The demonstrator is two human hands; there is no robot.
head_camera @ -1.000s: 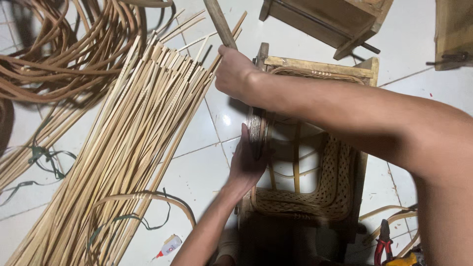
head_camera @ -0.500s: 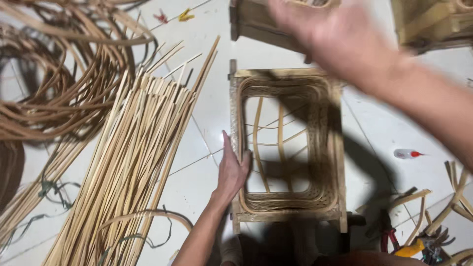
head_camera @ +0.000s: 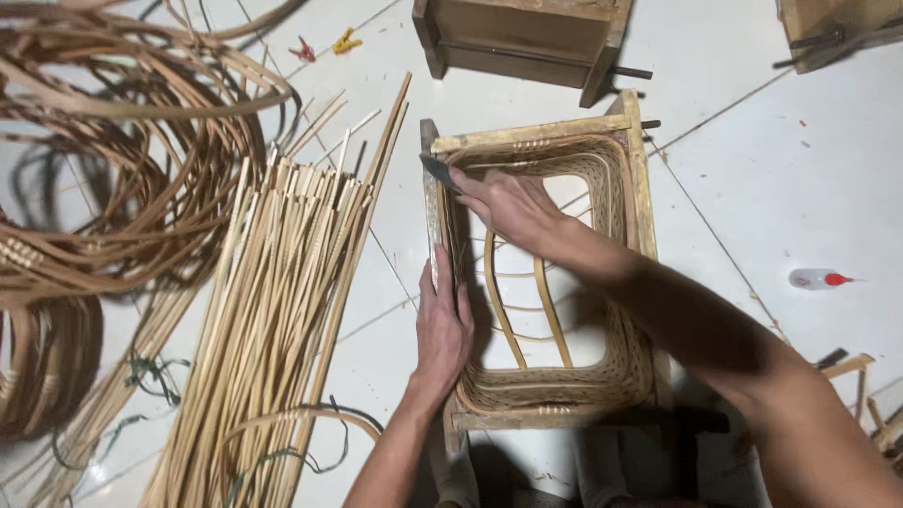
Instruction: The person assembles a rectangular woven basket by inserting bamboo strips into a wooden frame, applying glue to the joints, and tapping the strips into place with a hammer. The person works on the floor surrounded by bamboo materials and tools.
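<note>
A rectangular woven rattan basket (head_camera: 628, 245) sits inside a wooden frame (head_camera: 541, 132) on the white tiled floor. My left hand (head_camera: 442, 325) lies flat against the frame's left side, fingers together and pointing up. My right hand (head_camera: 508, 202) reaches across the basket's upper left corner and grips a small dark flat blade (head_camera: 437, 171), whose tip rests at the weave near the frame's left rail. Inside the basket, curved rattan ribs (head_camera: 550, 315) cross the open bottom.
A bundle of straight rattan strips (head_camera: 282, 310) lies left of the frame. Coils of rattan (head_camera: 132, 160) fill the far left. Wooden frames (head_camera: 527, 38) stand at the top. A small white bottle with a red cap (head_camera: 816, 278) lies at right.
My right hand has come down from high above the frame to the basket's upper left corner, now with the blade in it. My left hand stays on the left rail.
</note>
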